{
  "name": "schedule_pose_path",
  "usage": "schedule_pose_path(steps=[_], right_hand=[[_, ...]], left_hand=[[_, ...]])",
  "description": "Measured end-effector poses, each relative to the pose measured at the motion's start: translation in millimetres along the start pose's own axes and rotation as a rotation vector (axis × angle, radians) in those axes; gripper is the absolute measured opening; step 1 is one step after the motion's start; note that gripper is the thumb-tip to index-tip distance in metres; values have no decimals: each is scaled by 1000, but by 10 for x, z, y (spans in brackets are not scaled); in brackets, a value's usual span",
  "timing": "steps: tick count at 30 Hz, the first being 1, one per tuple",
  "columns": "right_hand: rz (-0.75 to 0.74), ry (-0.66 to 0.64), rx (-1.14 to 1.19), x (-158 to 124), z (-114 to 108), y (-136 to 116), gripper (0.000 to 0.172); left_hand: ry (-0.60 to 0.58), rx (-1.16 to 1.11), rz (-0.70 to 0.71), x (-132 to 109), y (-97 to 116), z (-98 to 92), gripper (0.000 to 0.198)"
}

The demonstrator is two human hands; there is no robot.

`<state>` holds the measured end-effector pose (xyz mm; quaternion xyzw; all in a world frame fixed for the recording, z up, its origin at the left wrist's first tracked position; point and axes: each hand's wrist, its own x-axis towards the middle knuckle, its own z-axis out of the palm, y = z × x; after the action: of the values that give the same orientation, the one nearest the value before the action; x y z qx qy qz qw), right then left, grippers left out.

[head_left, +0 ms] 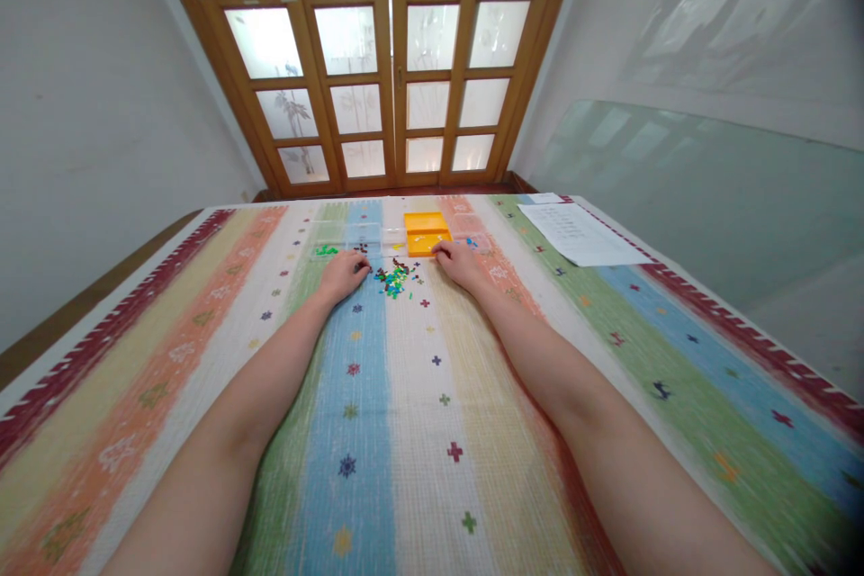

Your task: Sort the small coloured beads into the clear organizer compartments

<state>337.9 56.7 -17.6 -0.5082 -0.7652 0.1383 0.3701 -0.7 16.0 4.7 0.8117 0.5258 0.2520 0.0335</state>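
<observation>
A mixed heap of tiny coloured pieces (395, 280), in green, blue, yellow and dark red, lies on the striped tablecloth between my hands. My left hand (346, 272) rests at the heap's left side, fingers curled together; anything in them is too small to make out. At the front right corner of an open yellow box (427, 222) is my right hand (459, 263), its fingertips pinched together; what they hold, if anything, is hidden. Small pale bits lie in the box. Beyond my left hand are green pieces (327, 250) and dark brown pieces (361, 248); blue pieces (471, 243) lie beyond my right hand.
A few yellow pieces (397, 246) lie left of the box. What look like clear plastic trays stand around the sorted pieces. Printed white sheets (580, 234) lie at the table's far right. Wooden glass-paned doors (395, 81) stand behind the table.
</observation>
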Motion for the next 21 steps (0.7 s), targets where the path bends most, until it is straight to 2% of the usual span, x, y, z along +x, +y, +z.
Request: schedule_pose_path(steps=[7, 11, 16, 21], right_hand=[[22, -12, 0, -15, -30, -53, 30], [22, -24, -6, -17, -46, -76, 29], [22, -33, -19, -14, -31, -61, 28], [13, -23, -14, -15, -21, -58, 27]], left_hand=[[175, -137, -273, 13, -18, -21, 20], [229, -106, -396, 48, -97, -56, 23], [254, -47, -443, 113, -226, -48, 26], [247, -19, -417, 113, -259, -20, 26]])
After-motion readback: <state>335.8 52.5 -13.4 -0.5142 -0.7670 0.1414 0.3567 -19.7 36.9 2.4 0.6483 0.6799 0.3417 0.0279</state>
